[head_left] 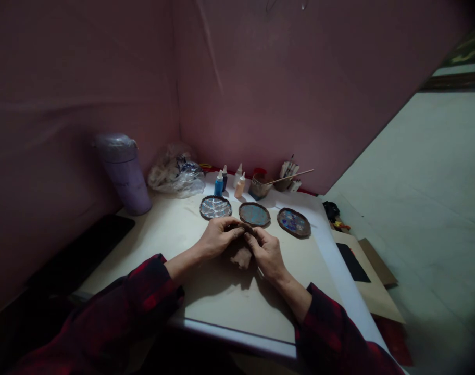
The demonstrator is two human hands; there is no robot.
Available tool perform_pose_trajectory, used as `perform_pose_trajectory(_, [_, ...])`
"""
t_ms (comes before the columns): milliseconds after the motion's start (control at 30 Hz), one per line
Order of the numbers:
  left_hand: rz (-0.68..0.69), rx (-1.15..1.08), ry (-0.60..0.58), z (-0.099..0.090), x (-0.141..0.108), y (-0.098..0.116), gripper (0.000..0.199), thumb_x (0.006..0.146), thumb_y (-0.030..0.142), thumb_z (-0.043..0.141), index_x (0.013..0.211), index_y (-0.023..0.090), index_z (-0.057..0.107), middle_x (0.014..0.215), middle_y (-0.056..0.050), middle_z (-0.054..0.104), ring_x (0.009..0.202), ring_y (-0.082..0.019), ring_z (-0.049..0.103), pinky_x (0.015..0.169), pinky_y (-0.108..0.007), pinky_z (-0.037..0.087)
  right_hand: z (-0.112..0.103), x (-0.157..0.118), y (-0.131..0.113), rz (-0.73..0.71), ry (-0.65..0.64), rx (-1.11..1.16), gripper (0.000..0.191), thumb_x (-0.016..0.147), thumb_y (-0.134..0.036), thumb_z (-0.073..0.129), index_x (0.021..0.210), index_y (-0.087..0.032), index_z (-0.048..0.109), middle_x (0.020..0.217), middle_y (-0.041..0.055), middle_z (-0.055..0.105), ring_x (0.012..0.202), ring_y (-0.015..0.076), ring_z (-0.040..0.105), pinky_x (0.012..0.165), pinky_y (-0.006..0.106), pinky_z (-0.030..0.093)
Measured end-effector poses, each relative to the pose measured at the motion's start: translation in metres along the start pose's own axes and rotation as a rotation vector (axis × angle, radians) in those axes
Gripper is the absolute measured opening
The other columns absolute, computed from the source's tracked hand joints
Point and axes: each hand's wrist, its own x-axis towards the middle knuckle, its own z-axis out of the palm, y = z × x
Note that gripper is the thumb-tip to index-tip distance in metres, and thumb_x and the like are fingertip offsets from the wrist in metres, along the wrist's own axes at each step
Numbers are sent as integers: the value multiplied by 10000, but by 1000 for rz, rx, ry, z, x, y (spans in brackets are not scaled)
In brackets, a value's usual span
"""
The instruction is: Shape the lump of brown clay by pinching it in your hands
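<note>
Both thumbs and forefingers pinch a piece of brown clay (246,228) above the middle of the table. My left hand (219,237) closes on its left side, and my right hand (269,252) grips it from the right. Just below the fingers sits a lighter brown lump of clay (241,258); whether it joins the held piece I cannot tell. Beyond the hands lie three round, dark-rimmed discs: one with white lines (215,207), a blue-grey one (254,214), and one with blue and purple patches (294,222).
Behind the discs stand a blue paint bottle (219,184), an orange one (240,186), a jar (260,185) with a brush (292,176) across it, and a holder of pens (287,176). A purple tumbler (125,177) and a plastic bag (177,172) are at the left. Pink walls enclose the back.
</note>
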Motion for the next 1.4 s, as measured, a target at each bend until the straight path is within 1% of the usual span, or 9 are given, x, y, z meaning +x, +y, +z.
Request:
perform_pose_trajectory(300, [9,46,33,0,-2,-2,219,805,257,637,938,128,754,894,-75,753,799,-173,671,726,-248,506,-1,-1,-7,-72,36,-207,308,896,-458,570,832,-171,660,711,23,653,642,158,574,616,264,430])
perform_pose_trajectory(467, [23,59,-6,1,-3,-3,187,809,250,637,901,141,759,881,-64,754,798,-170,676,730,-242,508,-2,-1,-10,-76,90,-191,246,871,-432,617,928,-193,637,785,25,684,690,168,617,649,264,461])
perform_pose_trajectory(700, [24,50,9,4,-5,-3,159,784,243,662,864,142,755,835,-57,748,769,-170,670,721,-247,511,-1,-3,-11,-184,46,-160,188,928,-346,532,900,-213,662,800,25,674,716,163,608,667,263,461])
perform_pose_trajectory(833, [-33,-25,1,6,-4,-2,173,772,243,667,885,139,746,867,-62,748,793,-176,672,750,-267,520,-1,-2,-10,-146,92,-143,190,922,-353,540,894,-213,665,798,23,687,728,171,619,674,264,463])
perform_pose_trajectory(967, [-70,-94,20,5,-1,-1,297,699,177,703,993,140,724,995,-73,740,899,-190,669,822,-289,514,-3,2,-5,-89,190,-96,196,918,-366,544,899,-202,650,814,23,686,755,174,620,702,271,469])
perform_pose_trajectory(1033, [-87,-92,32,3,0,-1,248,703,189,693,941,127,726,932,-72,739,847,-181,665,786,-280,507,-4,3,-3,-75,215,-84,211,917,-385,544,902,-200,644,813,23,673,755,174,612,699,273,468])
perform_pose_trajectory(1167, [-105,-78,52,0,0,0,145,711,215,662,805,123,723,778,-47,716,722,-154,632,692,-253,478,-5,3,-4,-66,187,-72,251,919,-422,531,930,-200,647,845,37,679,785,184,624,714,285,482])
perform_pose_trajectory(1300, [-117,-138,74,0,0,1,157,690,252,678,779,128,713,746,-37,701,688,-144,616,668,-246,466,-3,4,-5,-29,129,-24,390,804,-375,692,1145,-208,600,1032,66,711,931,216,663,828,324,506])
perform_pose_trajectory(1400, [-133,-144,89,1,-1,-1,135,672,242,683,745,130,705,718,-29,685,663,-137,598,639,-239,456,0,3,-4,22,77,-7,316,770,-392,720,998,-190,637,893,49,715,813,205,659,733,307,516])
